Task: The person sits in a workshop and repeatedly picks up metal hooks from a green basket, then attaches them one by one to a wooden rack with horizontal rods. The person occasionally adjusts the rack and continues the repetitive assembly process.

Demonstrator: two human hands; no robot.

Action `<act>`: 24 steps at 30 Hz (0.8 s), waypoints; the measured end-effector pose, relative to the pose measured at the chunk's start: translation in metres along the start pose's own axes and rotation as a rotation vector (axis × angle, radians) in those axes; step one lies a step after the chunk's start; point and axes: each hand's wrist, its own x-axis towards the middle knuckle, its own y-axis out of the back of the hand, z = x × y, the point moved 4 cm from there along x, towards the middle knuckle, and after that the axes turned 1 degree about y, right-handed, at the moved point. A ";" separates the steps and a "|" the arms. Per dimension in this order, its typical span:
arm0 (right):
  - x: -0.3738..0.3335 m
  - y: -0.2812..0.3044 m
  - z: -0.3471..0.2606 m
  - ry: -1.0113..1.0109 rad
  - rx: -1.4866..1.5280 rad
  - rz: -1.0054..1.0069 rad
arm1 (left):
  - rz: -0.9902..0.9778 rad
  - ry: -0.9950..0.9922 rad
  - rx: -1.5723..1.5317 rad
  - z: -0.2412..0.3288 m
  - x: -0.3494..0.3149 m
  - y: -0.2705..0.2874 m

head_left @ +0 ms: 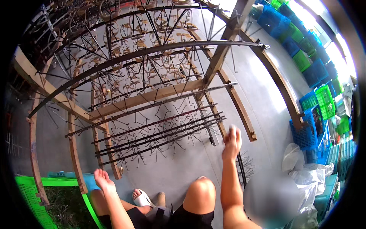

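Observation:
My left hand is raised with its fingers stretched out and nothing in it, near the foot of a wooden rack leg. To the right, my right hand is up beside the right ends of several dark metal bars. Its fingers look partly curled and their tips are smeared by motion; no held thing shows. Thin bent wire hooks stick out along these bars, which lie across the lower part of the wooden rack.
Higher bars carry many hooks holding brownish curved pieces. A green crate of dark thin pieces stands at the lower left. Blue crates, green crates and clear plastic bags line the right. More hooked wires lie by my right forearm.

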 end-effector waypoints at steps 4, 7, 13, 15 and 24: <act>0.090 -0.082 -0.019 -0.284 0.151 0.109 | -0.356 -0.058 -0.176 0.062 -0.026 -0.100; 0.128 -0.122 0.000 -0.466 0.393 -0.067 | -0.391 0.145 -0.255 0.092 -0.005 -0.155; 0.053 -0.108 -0.032 -0.482 0.472 0.005 | -1.137 0.202 -0.503 0.120 0.060 -0.165; 0.041 -0.036 -0.020 -0.344 0.491 0.140 | -1.227 0.189 -0.518 0.112 0.015 -0.159; 0.020 0.058 -0.004 -0.493 0.330 0.004 | -1.249 0.269 -0.484 0.105 -0.085 -0.036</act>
